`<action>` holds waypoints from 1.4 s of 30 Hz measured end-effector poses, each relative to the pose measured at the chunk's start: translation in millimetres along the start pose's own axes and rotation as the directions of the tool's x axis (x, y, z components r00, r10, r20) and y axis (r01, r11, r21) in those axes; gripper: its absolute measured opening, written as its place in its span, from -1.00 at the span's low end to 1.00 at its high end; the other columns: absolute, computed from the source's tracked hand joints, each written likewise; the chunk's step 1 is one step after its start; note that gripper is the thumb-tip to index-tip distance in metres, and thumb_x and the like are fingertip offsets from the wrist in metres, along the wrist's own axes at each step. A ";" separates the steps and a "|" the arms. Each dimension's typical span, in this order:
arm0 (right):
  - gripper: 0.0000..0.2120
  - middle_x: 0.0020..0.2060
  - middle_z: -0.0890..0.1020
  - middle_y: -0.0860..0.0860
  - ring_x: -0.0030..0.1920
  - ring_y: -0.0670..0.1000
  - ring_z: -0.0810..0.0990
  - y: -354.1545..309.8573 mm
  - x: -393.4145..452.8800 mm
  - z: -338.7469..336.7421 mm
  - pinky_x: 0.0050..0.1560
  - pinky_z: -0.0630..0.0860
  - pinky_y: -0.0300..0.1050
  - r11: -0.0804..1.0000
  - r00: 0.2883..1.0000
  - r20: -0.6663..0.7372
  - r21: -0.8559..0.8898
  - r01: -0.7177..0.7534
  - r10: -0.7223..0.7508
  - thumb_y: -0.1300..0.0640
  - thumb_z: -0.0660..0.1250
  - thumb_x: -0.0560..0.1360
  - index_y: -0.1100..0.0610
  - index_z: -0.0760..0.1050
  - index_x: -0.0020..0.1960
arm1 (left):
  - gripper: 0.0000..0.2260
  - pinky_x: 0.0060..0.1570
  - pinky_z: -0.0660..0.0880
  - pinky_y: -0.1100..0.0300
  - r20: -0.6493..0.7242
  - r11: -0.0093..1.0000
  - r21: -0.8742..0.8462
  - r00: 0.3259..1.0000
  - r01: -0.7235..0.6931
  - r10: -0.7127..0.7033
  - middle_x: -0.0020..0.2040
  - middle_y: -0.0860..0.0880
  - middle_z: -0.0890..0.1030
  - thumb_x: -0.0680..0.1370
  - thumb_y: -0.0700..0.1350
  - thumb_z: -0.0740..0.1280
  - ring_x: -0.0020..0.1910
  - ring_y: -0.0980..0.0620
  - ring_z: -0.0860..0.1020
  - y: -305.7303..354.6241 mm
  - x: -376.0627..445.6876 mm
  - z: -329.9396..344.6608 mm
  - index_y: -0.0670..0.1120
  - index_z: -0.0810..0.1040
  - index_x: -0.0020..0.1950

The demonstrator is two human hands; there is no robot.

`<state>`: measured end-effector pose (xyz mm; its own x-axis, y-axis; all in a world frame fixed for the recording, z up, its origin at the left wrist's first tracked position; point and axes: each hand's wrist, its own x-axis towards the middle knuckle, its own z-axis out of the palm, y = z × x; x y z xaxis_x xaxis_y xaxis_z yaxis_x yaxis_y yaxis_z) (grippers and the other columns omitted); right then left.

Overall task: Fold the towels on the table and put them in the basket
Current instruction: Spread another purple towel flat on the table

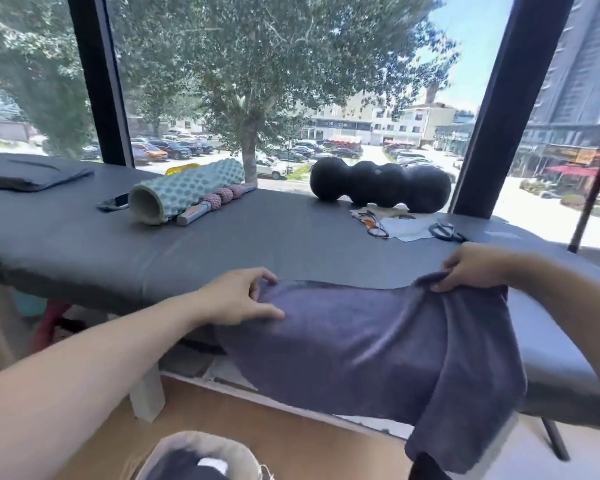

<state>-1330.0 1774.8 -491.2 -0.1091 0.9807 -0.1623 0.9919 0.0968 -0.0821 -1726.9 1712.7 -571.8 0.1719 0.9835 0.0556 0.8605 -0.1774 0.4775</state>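
Observation:
A dark blue-grey towel (354, 344) hangs over the near edge of the grey padded table (222, 251), most of it drooping below the edge. My left hand (238, 296) pinches the towel's top left corner between thumb and fingers. My right hand (471, 266) grips the bunched top right corner and holds it a little above the table. On the floor at the bottom of the view stands a pale fabric basket (174, 455) with dark cloth inside; only its upper part shows.
On the far side of the table lie a mint foam roller (187, 190), a pink massage stick (212, 204), a phone (113, 202), a black ball-shaped roller (381, 183), papers with glasses (388, 223) and scissors (445, 232). A folded grey cloth (28, 174) lies far left.

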 end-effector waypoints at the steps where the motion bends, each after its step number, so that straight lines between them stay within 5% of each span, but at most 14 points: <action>1: -0.60 -0.31 0.59 0.00 -0.27 -0.04 0.50 2.1 5.1 1.7 -0.26 0.34 -0.14 1.000 1.000 -0.004 0.011 0.000 0.000 -0.19 0.50 0.41 0.12 0.55 -0.31 | -0.52 -0.27 0.37 0.29 -0.040 1.000 -0.007 0.999 0.025 -0.026 -0.24 0.10 0.58 0.44 0.24 0.48 -0.29 0.20 0.53 -2.1 7.6 1.5 0.10 0.48 0.27; 3: -0.52 -0.35 0.55 0.00 -0.29 -0.01 0.48 7.1 11.6 4.9 -0.26 0.34 -0.12 0.999 1.000 -0.025 0.045 -0.006 0.007 -0.24 0.49 0.40 0.19 0.54 -0.31 | -0.61 -0.23 0.39 0.25 -0.057 0.996 0.035 0.995 0.084 -0.082 -0.23 0.10 0.59 0.51 0.15 0.45 -0.28 0.18 0.53 -9.4 22.4 -6.9 0.06 0.47 0.27; 6: -0.48 -0.39 0.47 0.03 -0.31 0.01 0.42 14.6 15.1 12.3 -0.28 0.29 -0.10 0.995 0.998 -0.043 0.100 -0.030 0.034 -0.27 0.48 0.40 0.14 0.42 -0.38 | -0.88 -0.10 0.43 0.19 0.000 0.968 0.216 0.991 0.128 -0.131 -0.06 0.02 0.65 0.53 0.01 0.45 -0.14 0.03 0.54 -19.3 40.6 -21.7 0.06 0.54 -0.02; 9: -0.51 -0.34 0.65 -0.03 -0.27 0.01 0.60 17.5 10.7 13.9 -0.21 0.47 -0.14 0.984 0.990 0.135 0.165 -0.070 0.047 -0.31 0.50 0.35 0.12 0.56 -0.38 | -0.86 0.00 0.49 0.13 -0.101 0.905 0.367 0.977 0.214 -0.190 0.08 0.01 0.64 0.54 -0.03 0.39 0.03 -0.05 0.57 -26.7 55.0 -26.7 0.09 0.48 -0.18; 12: -0.57 -0.14 0.76 0.04 -0.10 0.05 0.74 18.5 7.9 7.9 0.01 0.66 -0.03 0.959 0.939 0.344 0.262 -0.110 0.014 -0.26 0.53 0.35 0.12 0.74 -0.12 | -0.88 -0.02 0.46 0.07 -0.337 0.829 0.400 0.904 0.390 -0.263 0.19 -0.11 0.59 0.58 -0.18 0.27 0.15 -0.17 0.56 -37.0 62.6 -37.0 0.04 0.52 0.01; 16: -0.51 -0.15 0.74 0.11 -0.22 0.10 0.69 22.0 14.7 0.8 -0.27 0.61 -0.10 0.970 0.909 0.413 0.198 -0.143 0.050 -0.22 0.61 0.27 0.17 0.73 -0.07 | -0.69 0.16 0.50 -0.06 -0.472 0.768 0.360 0.813 0.530 -0.340 0.25 -0.28 0.55 0.55 -0.31 0.21 0.21 -0.30 0.54 -61.7 76.5 -47.9 -0.16 0.57 0.24; 18: -0.55 -0.17 0.75 0.08 -0.19 0.08 0.72 26.0 24.7 -3.5 -0.20 0.66 -0.07 0.975 0.944 0.318 0.171 -0.144 0.084 -0.22 0.60 0.29 0.15 0.74 -0.08 | -0.70 0.14 0.50 -0.06 -0.528 0.780 0.308 0.780 0.545 -0.336 0.24 -0.31 0.56 0.56 -0.32 0.21 0.20 -0.32 0.55 -67.2 85.4 -49.7 -0.20 0.59 0.24; 21: -0.61 -0.24 0.71 0.07 -0.21 0.01 0.66 27.7 49.4 -9.9 -0.23 0.58 -0.12 0.990 0.996 -0.001 0.115 -0.085 0.086 -0.23 0.53 0.37 0.12 0.69 -0.18 | -0.73 0.12 0.50 -0.05 -0.540 0.816 0.144 0.735 0.560 -0.409 0.26 -0.31 0.55 0.59 -0.22 0.28 0.23 -0.32 0.53 -62.0 97.3 -40.9 -0.24 0.55 0.26; 23: -0.69 -0.26 0.65 0.01 -0.24 -0.02 0.58 27.7 70.2 -6.7 -0.28 0.45 -0.16 0.996 0.983 -0.168 0.055 -0.067 0.075 -0.21 0.48 0.44 0.04 0.64 -0.23 | -0.62 0.16 0.47 -0.06 -0.495 0.820 0.012 0.715 0.573 -0.493 0.30 -0.33 0.52 0.60 -0.04 0.33 0.29 -0.32 0.50 -57.0 105.0 -25.8 -0.26 0.46 0.31; 26: -0.72 -0.20 0.61 -0.02 -0.17 0.05 0.54 31.2 101.4 12.0 -0.05 0.57 -0.02 0.996 0.951 -0.295 0.004 -0.093 0.090 -0.20 0.36 0.54 -0.07 0.53 -0.25 | -0.38 0.34 0.35 -0.08 -0.431 0.801 -0.060 0.709 0.595 -0.559 0.47 -0.30 0.37 0.59 0.21 0.25 0.45 -0.26 0.37 -58.4 116.1 -4.9 -0.20 0.27 0.47; 31: -0.60 -0.21 0.55 -0.05 -0.09 0.08 0.52 38.7 122.5 40.4 -0.19 0.42 -0.06 0.983 0.904 -0.413 -0.089 -0.162 0.111 -0.35 0.25 0.53 -0.04 0.48 -0.23 | -0.21 0.56 -0.01 -0.01 -0.374 0.790 0.055 0.746 0.611 -0.551 0.62 -0.18 0.13 0.59 0.33 0.12 0.61 -0.14 0.06 -72.3 130.4 -8.0 -0.11 -0.01 0.64; 38: -0.55 -0.27 0.58 -0.06 -0.18 0.00 0.52 52.0 152.7 33.9 -0.19 0.48 -0.05 0.982 0.919 -0.358 -0.033 -0.187 0.163 -0.36 0.28 0.50 0.03 0.52 -0.24 | -0.29 0.57 -0.16 -0.08 -0.298 0.769 0.200 0.786 0.607 -0.542 0.66 0.03 0.02 0.61 0.34 -0.04 0.63 -0.07 -0.08 -90.9 160.4 -10.5 -0.06 0.08 0.64; 42: -0.77 0.28 0.54 0.01 0.24 0.11 0.46 6.2 161.2 21.3 0.14 0.36 0.02 0.880 0.898 -0.438 -0.408 -0.243 0.045 -0.03 0.29 0.58 -0.05 0.52 0.22 | -0.30 0.57 -0.19 -0.09 -0.288 0.768 0.197 0.785 0.609 -0.549 0.66 0.05 -0.03 0.62 0.33 -0.07 0.63 -0.07 -0.13 -97.1 169.2 -9.8 -0.06 0.04 0.65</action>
<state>-1342.7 1929.8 -538.7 -0.0252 0.9593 0.2814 0.9259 -0.0837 0.3683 -1786.1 1896.6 -600.1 -0.4755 0.8790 0.0341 0.8600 0.4564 0.2283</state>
